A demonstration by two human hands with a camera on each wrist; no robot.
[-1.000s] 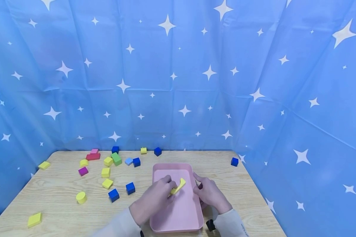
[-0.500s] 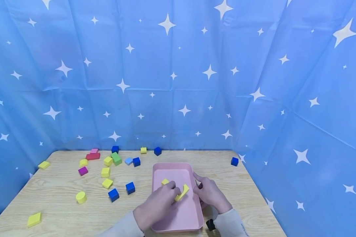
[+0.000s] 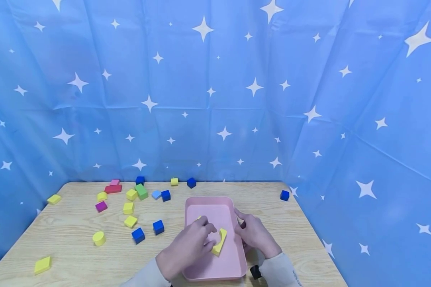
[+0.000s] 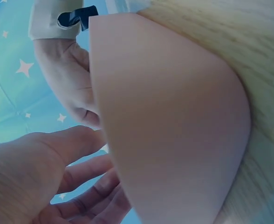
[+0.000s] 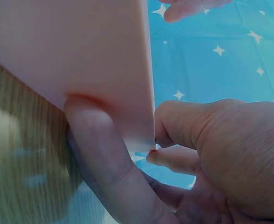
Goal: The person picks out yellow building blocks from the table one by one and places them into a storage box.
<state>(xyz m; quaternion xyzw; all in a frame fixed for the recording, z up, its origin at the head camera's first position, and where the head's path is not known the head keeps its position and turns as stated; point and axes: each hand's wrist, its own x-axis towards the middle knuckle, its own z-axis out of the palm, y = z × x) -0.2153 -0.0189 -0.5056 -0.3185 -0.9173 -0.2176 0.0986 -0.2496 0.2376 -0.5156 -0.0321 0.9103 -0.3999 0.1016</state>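
A pink tray [image 3: 222, 268] stands on the table before me. Inside it lies a yellow block with a curved notch [image 3: 220, 243]. My left hand [image 3: 188, 245] is over the tray with its fingers loosely bent and parted. Its thumb is right beside the notched block, and I cannot tell whether they touch. Past its knuckles a sliver of another yellow block [image 3: 199, 217] shows, mostly hidden. My right hand [image 3: 255, 235] grips the tray's right side, thumb at the rim and a finger [image 5: 99, 135] pressed to the outer wall.
Several yellow blocks [image 3: 128, 208], dark blue cubes [image 3: 138, 236], a green block [image 3: 142, 192] and a red block [image 3: 113, 189] lie scattered left of the tray. One blue cube [image 3: 285, 195] sits near the table's right edge. A starry blue curtain [image 3: 215, 99] hangs behind.
My left hand has let go of the notched yellow block, which now lies lower in the tray, and has drawn slightly left. The right hand stays on the tray.
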